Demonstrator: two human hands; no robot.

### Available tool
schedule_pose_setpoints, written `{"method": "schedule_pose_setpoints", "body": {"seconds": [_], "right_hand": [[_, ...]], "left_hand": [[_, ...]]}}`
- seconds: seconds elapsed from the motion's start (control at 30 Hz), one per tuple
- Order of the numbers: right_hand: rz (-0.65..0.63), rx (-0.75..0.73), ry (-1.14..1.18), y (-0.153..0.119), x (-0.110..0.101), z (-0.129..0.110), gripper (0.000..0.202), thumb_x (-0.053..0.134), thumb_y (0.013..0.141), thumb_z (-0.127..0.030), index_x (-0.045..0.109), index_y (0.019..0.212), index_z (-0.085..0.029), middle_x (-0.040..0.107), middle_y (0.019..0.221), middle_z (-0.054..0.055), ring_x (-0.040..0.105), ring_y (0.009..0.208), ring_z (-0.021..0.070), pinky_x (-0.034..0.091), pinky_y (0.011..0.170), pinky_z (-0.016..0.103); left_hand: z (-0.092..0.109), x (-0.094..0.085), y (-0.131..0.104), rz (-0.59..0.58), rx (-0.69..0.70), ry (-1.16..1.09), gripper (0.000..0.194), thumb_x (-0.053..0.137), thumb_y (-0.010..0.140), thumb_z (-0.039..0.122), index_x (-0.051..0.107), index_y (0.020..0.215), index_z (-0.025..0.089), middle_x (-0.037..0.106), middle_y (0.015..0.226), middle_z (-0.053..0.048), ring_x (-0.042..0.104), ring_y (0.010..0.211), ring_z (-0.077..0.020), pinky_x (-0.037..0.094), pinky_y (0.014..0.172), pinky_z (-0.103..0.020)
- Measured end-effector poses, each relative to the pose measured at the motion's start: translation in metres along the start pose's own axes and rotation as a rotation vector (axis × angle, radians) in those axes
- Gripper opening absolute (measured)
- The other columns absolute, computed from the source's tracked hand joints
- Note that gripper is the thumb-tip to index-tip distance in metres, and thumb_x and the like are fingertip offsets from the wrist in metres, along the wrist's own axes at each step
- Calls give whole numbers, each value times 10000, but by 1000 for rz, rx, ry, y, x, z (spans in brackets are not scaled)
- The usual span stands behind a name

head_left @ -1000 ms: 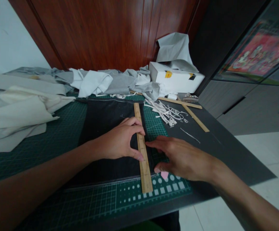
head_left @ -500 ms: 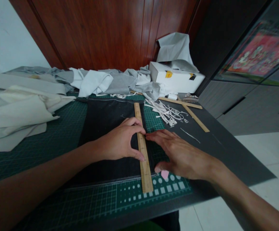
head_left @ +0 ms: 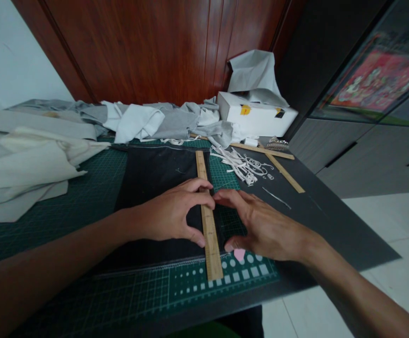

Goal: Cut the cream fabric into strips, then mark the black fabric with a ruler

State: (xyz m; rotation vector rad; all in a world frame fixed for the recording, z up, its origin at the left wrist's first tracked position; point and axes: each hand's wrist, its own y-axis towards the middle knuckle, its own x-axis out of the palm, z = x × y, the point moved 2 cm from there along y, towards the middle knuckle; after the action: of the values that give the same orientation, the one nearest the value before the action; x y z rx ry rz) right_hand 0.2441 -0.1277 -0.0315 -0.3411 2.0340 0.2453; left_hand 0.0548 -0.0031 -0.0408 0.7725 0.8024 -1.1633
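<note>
A wooden ruler (head_left: 210, 230) lies lengthwise over a piece of black cloth (head_left: 151, 176), near the cloth's right edge. My left hand (head_left: 171, 211) holds the ruler: its fingers reach across the middle, and the thumb rests by the left edge, lower down. Just right of the ruler is my right hand (head_left: 260, 223), with fingers bent and thumb well apart from them. Its fingertips are at the cloth's right edge, close to my left fingertips. Under the cloth is a green cutting mat (head_left: 144, 293). By my right thumb lies a small pink piece (head_left: 239, 254).
White cords (head_left: 243, 166) lie in a heap beyond my right hand, near two more wooden rulers (head_left: 285, 173). Grey and white fabric (head_left: 176, 119) is piled along the back, beside a white box (head_left: 257, 115). Cream cloth (head_left: 31, 159) covers the left side. Thin tweezers-like metal (head_left: 276, 197) lies right.
My left hand has slid a little down the ruler towards me, its thumb now nearer the ruler's left edge. My right fingers are a bit more bent. The ruler has barely moved.
</note>
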Motion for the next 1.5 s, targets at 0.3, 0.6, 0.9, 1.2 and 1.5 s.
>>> {"method": "schedule_pose_setpoints", "body": {"seconds": [0.3, 0.6, 0.9, 1.2, 1.5], "right_hand": [[-10, -43, 4, -2, -1, 2, 556, 815, 835, -303, 589, 1337, -226, 560, 1517, 112, 435, 1428, 330, 378, 1152, 550], [-21, 91, -22, -2, 6, 10, 1047, 847, 783, -412, 247, 1586, -106, 432, 1613, 210, 339, 1513, 358, 312, 1209, 579], [-19, 129, -41, -1, 6, 10, 1044, 864, 756, -419, 322, 1582, -83, 371, 1635, 245, 361, 1496, 405, 358, 1182, 598], [6, 127, -18, 0, 6, 11, 1064, 879, 738, -412, 321, 1598, -129, 386, 1625, 248, 384, 1484, 401, 376, 1157, 601], [24, 130, -14, -1, 8, 14, 1085, 885, 723, -428, 323, 1586, -85, 401, 1618, 245, 399, 1476, 384, 360, 1182, 575]], "left_hand": [[-6, 4, -8, 146, -101, -54, 761, 943, 525, 549, 596, 1125, 234, 421, 1447, -115, 454, 1365, -342, 399, 1172, -514], [-10, 9, -7, 190, -103, -65, 835, 921, 521, 625, 606, 1200, 257, 448, 1382, -94, 494, 1300, -326, 426, 1151, -524], [-9, 12, -6, 171, -89, -45, 799, 889, 599, 621, 646, 1277, 276, 438, 1404, -100, 479, 1338, -325, 408, 1166, -503], [-8, 12, -5, 184, -81, -54, 786, 902, 594, 591, 653, 1278, 294, 463, 1396, -93, 496, 1323, -324, 423, 1148, -502], [-8, 14, -4, 182, -99, -49, 801, 875, 612, 640, 648, 1294, 288, 442, 1413, -97, 487, 1333, -318, 408, 1162, -491]]}}
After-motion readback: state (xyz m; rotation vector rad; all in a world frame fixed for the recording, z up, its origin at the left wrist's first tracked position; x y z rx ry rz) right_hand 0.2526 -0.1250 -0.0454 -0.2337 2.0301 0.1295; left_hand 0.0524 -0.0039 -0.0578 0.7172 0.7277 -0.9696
